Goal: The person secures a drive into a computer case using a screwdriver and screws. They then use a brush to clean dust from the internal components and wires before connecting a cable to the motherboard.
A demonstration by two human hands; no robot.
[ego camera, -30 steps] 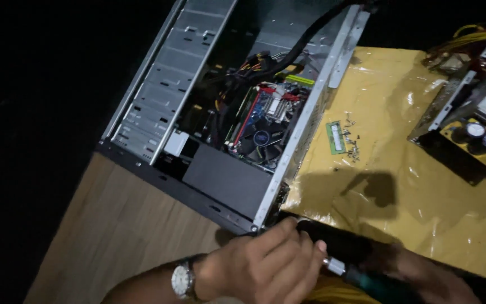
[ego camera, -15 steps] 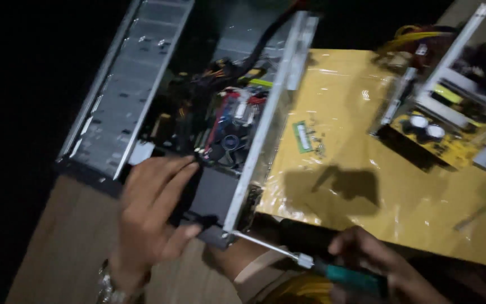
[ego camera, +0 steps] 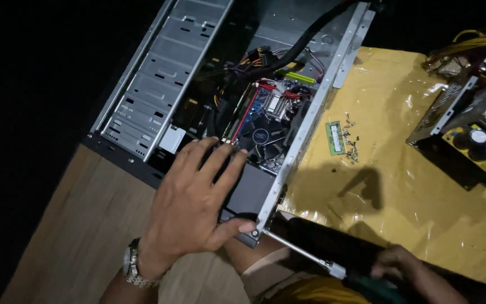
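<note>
An open metal computer case (ego camera: 164, 95) lies on its side on a wooden table, its motherboard (ego camera: 268, 132) and cables exposed. My left hand (ego camera: 195, 205), with a wristwatch, lies flat with spread fingers on the dark box at the case's near corner, thumb at the corner edge. My right hand (ego camera: 403, 270) grips the dark green handle of a screwdriver (ego camera: 310, 253). Its thin shaft reaches up-left and its tip meets the case's corner by my left thumb.
A yellow plastic sheet (ego camera: 400, 186) covers the table on the right. On it lie a green memory stick (ego camera: 336, 138) and several small screws (ego camera: 352, 143). An opened power supply (ego camera: 473, 141) with capacitors sits at the far right. Bare wood (ego camera: 91, 225) shows at the lower left.
My left hand has gone from the screwdriver shaft to resting flat on the case's corner. The screwdriver tip has come up to that corner. The view has shifted slightly.
</note>
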